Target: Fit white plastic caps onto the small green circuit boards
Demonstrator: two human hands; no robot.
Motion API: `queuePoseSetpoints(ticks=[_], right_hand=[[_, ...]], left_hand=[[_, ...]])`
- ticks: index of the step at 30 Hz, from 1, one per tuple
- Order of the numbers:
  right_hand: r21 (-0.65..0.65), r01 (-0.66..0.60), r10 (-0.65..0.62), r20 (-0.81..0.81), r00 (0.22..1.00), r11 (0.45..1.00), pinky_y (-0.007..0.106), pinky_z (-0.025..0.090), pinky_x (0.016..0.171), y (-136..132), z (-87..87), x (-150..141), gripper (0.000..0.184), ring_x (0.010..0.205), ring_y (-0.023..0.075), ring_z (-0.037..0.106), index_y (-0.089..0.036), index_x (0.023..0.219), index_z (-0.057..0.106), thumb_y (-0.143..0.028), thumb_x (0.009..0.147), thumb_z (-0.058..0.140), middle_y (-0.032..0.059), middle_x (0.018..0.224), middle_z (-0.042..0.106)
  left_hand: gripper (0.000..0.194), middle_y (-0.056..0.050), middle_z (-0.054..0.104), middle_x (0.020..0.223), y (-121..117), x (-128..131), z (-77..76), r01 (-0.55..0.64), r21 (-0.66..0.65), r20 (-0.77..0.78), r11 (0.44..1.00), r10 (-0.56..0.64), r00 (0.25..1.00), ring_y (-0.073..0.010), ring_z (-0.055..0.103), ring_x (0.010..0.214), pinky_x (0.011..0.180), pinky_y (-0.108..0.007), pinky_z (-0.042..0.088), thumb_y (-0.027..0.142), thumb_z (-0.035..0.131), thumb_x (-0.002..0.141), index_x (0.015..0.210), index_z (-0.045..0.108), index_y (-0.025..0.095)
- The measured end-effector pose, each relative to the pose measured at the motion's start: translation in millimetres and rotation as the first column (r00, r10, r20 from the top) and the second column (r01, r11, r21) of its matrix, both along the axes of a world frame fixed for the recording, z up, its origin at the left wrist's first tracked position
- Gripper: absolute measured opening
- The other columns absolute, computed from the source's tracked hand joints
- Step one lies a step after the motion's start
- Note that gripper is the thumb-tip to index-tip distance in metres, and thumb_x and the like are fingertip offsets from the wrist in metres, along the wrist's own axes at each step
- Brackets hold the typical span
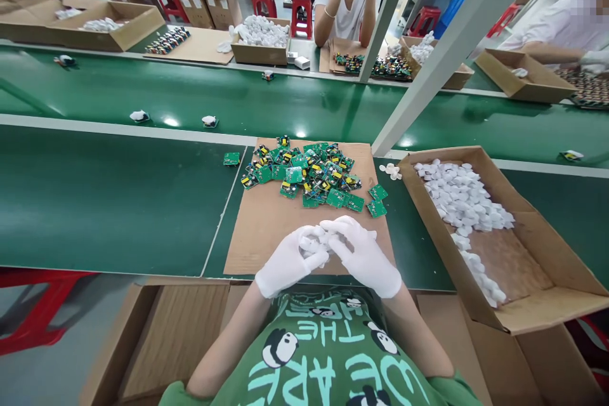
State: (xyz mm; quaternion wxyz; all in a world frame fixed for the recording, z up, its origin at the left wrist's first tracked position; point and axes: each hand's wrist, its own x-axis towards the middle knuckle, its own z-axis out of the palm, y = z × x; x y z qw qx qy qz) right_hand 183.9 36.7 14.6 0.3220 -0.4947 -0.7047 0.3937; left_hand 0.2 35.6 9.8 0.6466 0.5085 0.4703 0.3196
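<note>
Pieces [314,246], small and white, are resting in the left hand [289,260], which is cupping a little clump of them above the near half of a cardboard sheet [257,228]. The right hand [360,254] is touching the clump with its curled fingers; whether it is pinching one I am not able to tell. From my distant seat I am reading this close, two-handed hold as a way of keeping loose bits from spilling. The sheet is lying on the tabletop [118,203], probably guarding the circuit boards [295,174] from scratches. They are crowding its far half, likely so that the near half is leaving the hands room. An open box [444,247] is sitting at the right, perhaps for easy reach, with similar white pieces covering part of its floor. The held ones are looking rounded and matte, their outlines blurring against the white gloves [380,276].
</note>
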Motion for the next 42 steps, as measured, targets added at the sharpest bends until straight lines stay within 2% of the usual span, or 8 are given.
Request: queuePoseSetpoints(ticks=[6, 10, 16, 24, 29, 33, 38, 42], right_hand=[[-0.152, 0.032, -0.047, -0.098, 0.994, 0.988, 0.035, 0.054, 0.090, 2.9, 5.5, 4.9, 0.031, 0.098, 0.0185, 0.066, -0.027, 0.118, 0.066, -0.030, 0.098, 0.042, 0.0035, 0.113, 0.071], [-0.163, 0.050, -0.066, -0.091, 0.994, 0.985, 0.035, 0.055, 0.084, 4.8, 1.7, 2.5, 0.033, 0.095, 0.0206, 0.067, -0.024, 0.116, 0.068, -0.033, 0.084, 0.065, 0.0050, 0.110, 0.072], [-0.281, 0.195, -0.259, -0.215, 0.941, 0.940, 0.028, 0.050, 0.059, 13.5, -5.4, 3.7, 0.025, 0.062, 0.0143, 0.059, -0.020, 0.104, 0.067, -0.036, 0.088, 0.057, 0.0010, 0.076, 0.066], [-0.153, 0.172, -0.177, -0.019, 0.984, 0.973, 0.030, 0.050, 0.066, 10.0, -19.3, -4.3, 0.022, 0.065, 0.0152, 0.059, -0.021, 0.100, 0.071, -0.031, 0.084, 0.059, 0.0006, 0.074, 0.066], [-0.174, 0.206, -0.211, -0.009, 0.977, 0.963, 0.030, 0.049, 0.062, 7.2, -17.6, -1.0, 0.025, 0.063, 0.0156, 0.058, -0.021, 0.102, 0.071, -0.035, 0.087, 0.059, 0.0013, 0.073, 0.067], [-0.161, 0.108, -0.125, -0.098, 0.987, 0.981, 0.030, 0.051, 0.066, 4.7, -9.9, 4.4, 0.023, 0.069, 0.0158, 0.059, -0.021, 0.103, 0.070, -0.033, 0.084, 0.063, 0.0025, 0.084, 0.068], [-0.035, 0.002, -0.006, -0.094, 0.996, 0.999, 0.035, 0.052, 0.083, -2.8, -3.6, 0.0, 0.047, 0.094, 0.0201, 0.063, -0.024, 0.119, 0.064, -0.027, 0.074, 0.079, 0.0067, 0.113, 0.064], [-0.028, 0.038, -0.041, -0.099, 0.994, 0.999, 0.035, 0.050, 0.087, -7.4, -4.1, -7.8, 0.029, 0.096, 0.0207, 0.063, -0.023, 0.103, 0.069, -0.023, 0.075, 0.077, 0.0044, 0.103, 0.068]], left_hand=[[0.028, -0.003, 0.072, 0.075, 3.2, -2.4, 5.1, 0.022, -0.041, 0.105, 0.999, -0.018, 0.994, -0.0163, 0.066, 0.064, 0.063, -0.027, 0.050, 0.022, 0.074, 0.073, 0.098, 0.063, 0.015], [0.033, -0.002, 0.072, 0.076, 1.8, -4.4, 3.0, 0.022, -0.024, 0.078, 0.999, -0.020, 0.997, -0.0169, 0.067, 0.068, 0.065, -0.028, 0.051, 0.023, 0.076, 0.074, 0.105, 0.066, 0.016], [0.040, -0.012, 0.075, 0.087, 4.9, -12.8, -0.3, 0.135, -0.061, 0.116, 0.989, -0.127, 0.985, -0.0149, 0.063, 0.065, 0.063, -0.027, 0.048, 0.034, 0.071, 0.082, 0.114, 0.062, 0.011], [0.070, -0.007, 0.074, 0.076, 7.7, -24.2, -6.0, 0.125, -0.164, 0.060, 0.978, -0.116, 0.991, -0.0108, 0.052, 0.052, 0.049, -0.023, 0.034, 0.043, 0.067, 0.084, 0.141, 0.045, 0.008], [0.061, -0.010, 0.076, 0.077, 6.6, -32.2, 2.6, 0.088, -0.172, -0.016, 0.981, -0.092, 0.996, -0.0141, 0.060, 0.061, 0.061, -0.026, 0.044, 0.042, 0.068, 0.083, 0.129, 0.051, 0.006], [0.045, -0.010, 0.075, 0.083, 6.9, -30.4, -0.9, 0.038, -0.097, 0.139, 0.995, -0.025, 0.990, -0.0140, 0.060, 0.064, 0.061, -0.026, 0.044, 0.045, 0.066, 0.087, 0.115, 0.057, 0.011], [0.038, -0.008, 0.073, 0.079, 2.3, -17.2, -10.4, 0.017, -0.063, 0.316, 0.998, 0.004, 0.949, -0.0125, 0.056, 0.061, 0.058, -0.024, 0.042, 0.048, 0.070, 0.083, 0.096, 0.064, 0.013], [0.035, -0.004, 0.069, 0.074, -0.2, -10.9, -14.7, -0.079, -0.049, 0.331, 0.996, 0.090, 0.939, -0.0098, 0.052, 0.057, 0.057, -0.023, 0.041, 0.044, 0.074, 0.080, 0.095, 0.065, 0.014]])
